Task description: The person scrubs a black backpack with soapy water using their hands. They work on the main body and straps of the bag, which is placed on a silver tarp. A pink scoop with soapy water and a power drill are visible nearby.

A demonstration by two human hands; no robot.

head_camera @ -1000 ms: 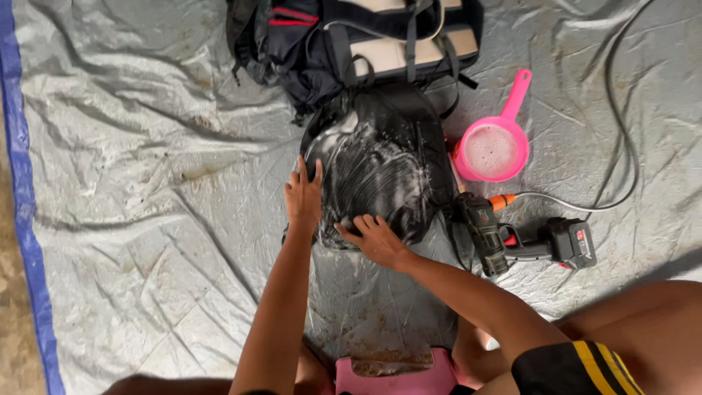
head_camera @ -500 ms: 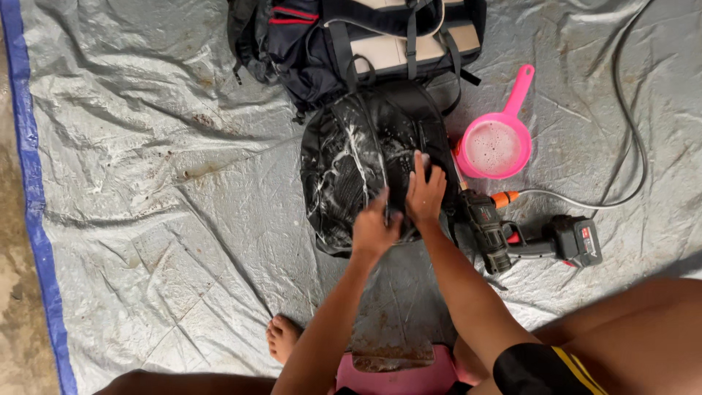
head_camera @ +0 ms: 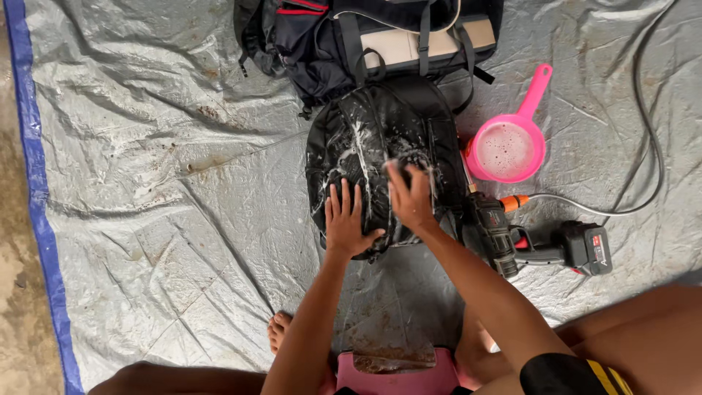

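Fingers [head_camera: 342, 196] of the left hand [head_camera: 345, 223] lie spread flat and released on the soapy black backpack [head_camera: 365, 146], grasping nothing; the right hand [head_camera: 411, 197] presses beside it, fingers bent loosely onto the suds. That backpack lies on a grey tarp [head_camera: 183, 219] on the floor, touching a second dark bag [head_camera: 344, 36] above it. Just right, a pink scoop [head_camera: 506, 150] holds foamy water. Near it lies a black power sprayer [head_camera: 541, 245] with hose [head_camera: 643, 146].
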